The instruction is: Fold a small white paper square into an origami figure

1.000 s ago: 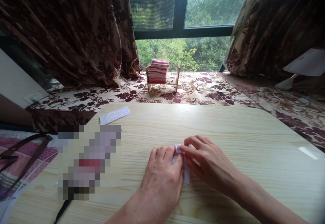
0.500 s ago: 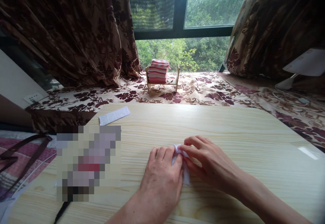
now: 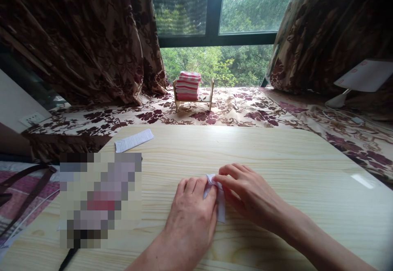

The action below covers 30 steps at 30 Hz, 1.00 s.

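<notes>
A small white piece of folded paper (image 3: pixel 221 210) lies on the wooden table between my hands, partly hidden under them. My left hand (image 3: pixel 193 211) is palm down with its fingers curled, and its thumb presses the paper to the tabletop. From the right, my right hand (image 3: pixel 250 193) has its fingers closed on the paper's upper part, beside the left thumb. A narrow white flap sticks out below the fingers, towards me. The fingertips of both hands are partly hidden.
On the pale wooden table (image 3: pixel 276 156), a printed paper strip (image 3: pixel 134 140) lies at the far left, above a pixelated patch (image 3: pixel 101 199) with a black cable. Beyond stand a small wooden rack (image 3: pixel 211 95) holding folded striped cloths (image 3: pixel 188 86), and a white lamp (image 3: pixel 360 75).
The view has shifted slightly, so everything appears a little further left. My hands keep nearly the same hold on the paper.
</notes>
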### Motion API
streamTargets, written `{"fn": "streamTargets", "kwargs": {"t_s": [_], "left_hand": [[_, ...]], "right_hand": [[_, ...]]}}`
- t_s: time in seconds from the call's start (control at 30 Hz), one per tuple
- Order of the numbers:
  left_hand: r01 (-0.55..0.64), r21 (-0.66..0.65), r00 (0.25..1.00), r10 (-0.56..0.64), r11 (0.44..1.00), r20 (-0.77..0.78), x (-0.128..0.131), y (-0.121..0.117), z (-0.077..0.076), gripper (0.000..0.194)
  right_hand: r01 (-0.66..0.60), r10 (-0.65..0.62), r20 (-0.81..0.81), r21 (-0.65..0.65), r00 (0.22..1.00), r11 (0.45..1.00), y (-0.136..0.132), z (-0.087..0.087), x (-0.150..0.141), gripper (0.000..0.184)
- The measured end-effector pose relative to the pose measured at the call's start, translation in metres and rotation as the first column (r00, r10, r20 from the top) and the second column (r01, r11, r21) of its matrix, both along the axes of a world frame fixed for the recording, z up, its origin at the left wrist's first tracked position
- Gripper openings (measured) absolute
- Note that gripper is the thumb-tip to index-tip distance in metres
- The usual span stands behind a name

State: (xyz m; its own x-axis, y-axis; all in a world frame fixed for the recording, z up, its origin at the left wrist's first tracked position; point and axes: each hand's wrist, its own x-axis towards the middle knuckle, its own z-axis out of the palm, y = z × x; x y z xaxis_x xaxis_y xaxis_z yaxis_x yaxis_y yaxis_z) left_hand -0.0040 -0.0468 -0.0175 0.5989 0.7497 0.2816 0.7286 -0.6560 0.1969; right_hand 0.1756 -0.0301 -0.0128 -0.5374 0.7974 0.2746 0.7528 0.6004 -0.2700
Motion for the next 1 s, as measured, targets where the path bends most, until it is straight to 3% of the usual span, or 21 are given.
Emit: {"fn": "streamTargets", "kwargs": {"t_s": [0.33,0.5,1.0], "left_hand": [[0.008,-0.01,1.0,-0.009,1.0,-0.011,-0.001,0.002,0.002,0.026],[0.035,-0.081,0.999,-0.035,0.996,0.006,-0.005,0.005,0.006,0.026],[0.117,-0.197,0.987,-0.092,0.973,0.133,-0.015,0.015,0.013,0.022]], "right_hand": [[-0.011,0.011,0.009,-0.018,1.0,1.0,0.001,-0.001,0.003,0.016],[-0.011,0.011,0.041,-0.004,0.999,1.0,0.002,0.001,0.004,0.009],[0.004,-0.009,0.157,0.031,0.988,1.0,0.002,0.004,0.0,0.015]]}}
